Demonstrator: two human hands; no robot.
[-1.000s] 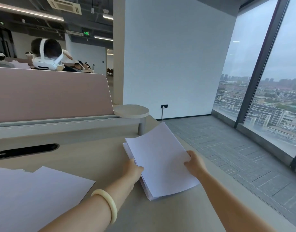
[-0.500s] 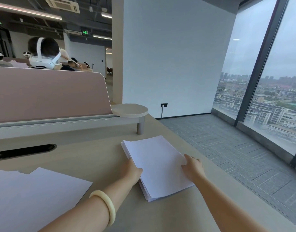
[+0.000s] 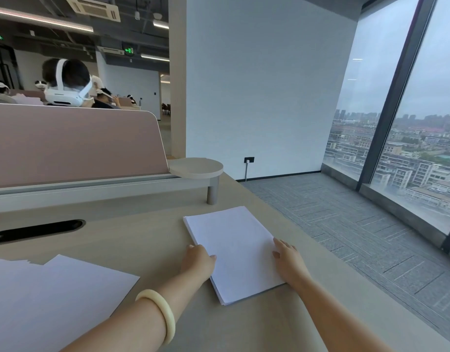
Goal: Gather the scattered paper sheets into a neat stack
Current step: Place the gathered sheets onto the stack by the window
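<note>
**Both hands at the long edges of the paper stack**

The right hand's fingers (image 3: 282, 243) lie nearly straight and relaxed on the top sheet at the stack's right long edge, with the thumb resting on the paper beside them; nothing is clasped. The left hand (image 3: 198, 260) sits against the opposite long edge with its thumb tip on the top sheet. Its other fingers bend down out of sight behind the knuckles, so whether they grip the edge or only press against it cannot be told. The right hand (image 3: 288, 261) covers the near right part of the stack.

The paper stack (image 3: 231, 247) lies flat on the right part of the tabletop (image 3: 142, 240), near its right border. Its long axis runs away from the person, with the far end leaning slightly left. The edges look closely aligned.

A pale bracelet (image 3: 165, 318) circles the left wrist. Loose sheets (image 3: 53, 295) lie overlapping at the near left, well apart from the stack. Farther back are a dark cable slot (image 3: 35, 231), a pink divider panel (image 3: 73, 146) and a small round shelf (image 3: 197, 167).
</note>
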